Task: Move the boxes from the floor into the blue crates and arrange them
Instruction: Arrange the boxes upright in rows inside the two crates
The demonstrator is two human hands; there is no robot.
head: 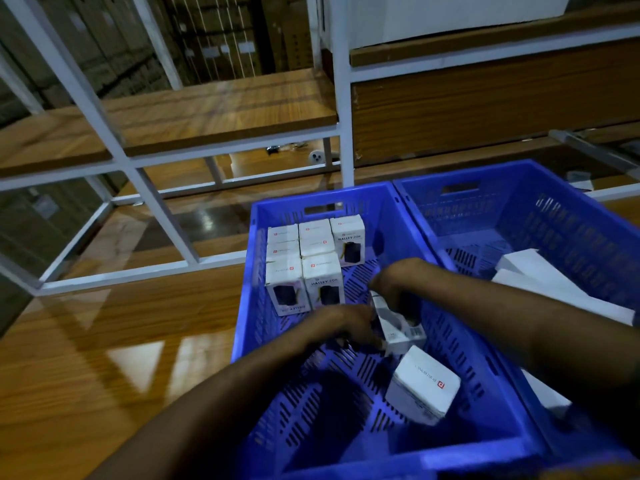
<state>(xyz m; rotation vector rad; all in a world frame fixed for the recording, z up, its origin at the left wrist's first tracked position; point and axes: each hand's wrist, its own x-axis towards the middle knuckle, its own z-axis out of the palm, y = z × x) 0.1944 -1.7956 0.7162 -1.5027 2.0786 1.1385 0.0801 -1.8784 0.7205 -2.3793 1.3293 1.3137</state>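
Two blue crates stand side by side on the wooden floor. In the left crate (pixel 313 202) several small white boxes (pixel 313 261) stand upright in rows at the far left corner. Both my hands are inside this crate around one white box (pixel 400 329) that lies tilted near the middle. My left hand (pixel 346 327) grips its near end and my right hand (pixel 391 285) grips its far end. Another white box (pixel 422 388) lies loose on the crate floor, close to me. The right crate (pixel 512 174) holds larger white boxes (pixel 540 271).
A white metal rack (pixel 114 157) with wooden shelves (pixel 221 109) rises behind and to the left of the crates. Brown cartons (pixel 221 32) are stacked behind it. Glossy wooden floor (pixel 104 358) lies bare to the left.
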